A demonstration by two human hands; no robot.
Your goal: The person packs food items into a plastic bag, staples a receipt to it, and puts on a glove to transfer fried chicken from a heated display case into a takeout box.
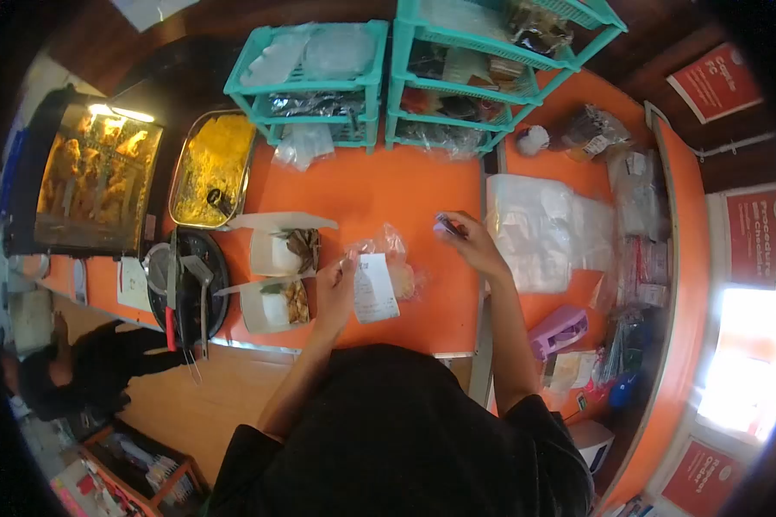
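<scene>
My left hand (336, 289) is closed on a white printed receipt (376, 289) and seems to pinch the edge of a clear plastic bag (391, 243) behind it. Something pinkish-beige (408, 280) shows through the bag; its kind is unclear. Off to the right, above the orange counter, my right hand (474, 248) grips a small pale-purple and dark object (448, 227), possibly a stapler. Left of the receipt stand two open paper food boxes. Rice and dark meat fill the upper box (263, 252); rice and golden-brown pieces lie in the lower box (251, 308).
A tray of yellow food (248, 179) and a lit display case (95, 185) stand left, above a black round pan (220, 258) with utensils. Teal racks (388, 112) line the back. Plastic bags (530, 233) and a purple tape dispenser (559, 332) lie right. A person (78, 370) is at lower left.
</scene>
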